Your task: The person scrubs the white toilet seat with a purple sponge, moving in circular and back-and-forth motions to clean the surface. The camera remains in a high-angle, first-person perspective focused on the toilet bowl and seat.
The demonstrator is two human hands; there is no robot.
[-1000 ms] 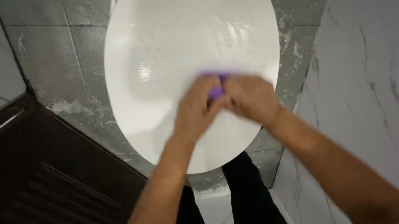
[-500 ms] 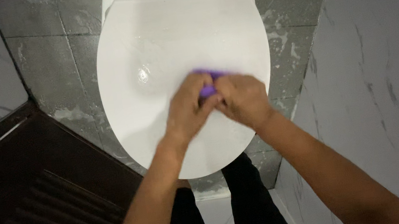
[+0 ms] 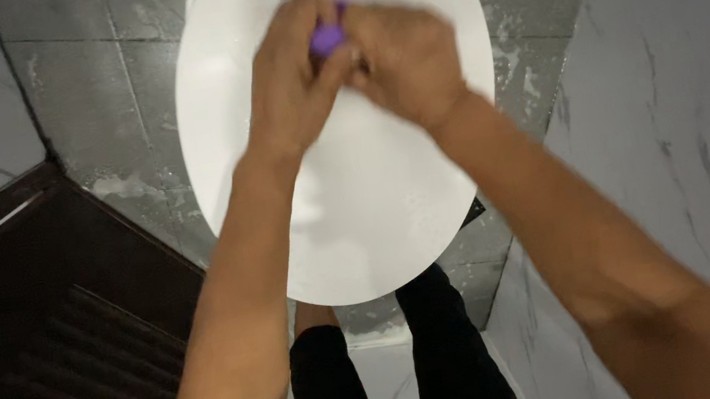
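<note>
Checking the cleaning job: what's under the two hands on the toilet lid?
A small purple thing shows between the left hand and right hand, over the white lid. Most of it is covered.

Glossy smooth white toilet lid (image 3: 376,215), wet-looking rough grey stone floor tiles (image 3: 90,89), polished marble-look wall (image 3: 689,112), dark slatted wood-look door (image 3: 39,341)

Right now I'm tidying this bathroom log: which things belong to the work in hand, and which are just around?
In use:
left hand and right hand, pressed together on a small purple thing
white closed toilet lid under them

Just around:
dark wooden door
grey wet floor tiles
marble wall
</note>
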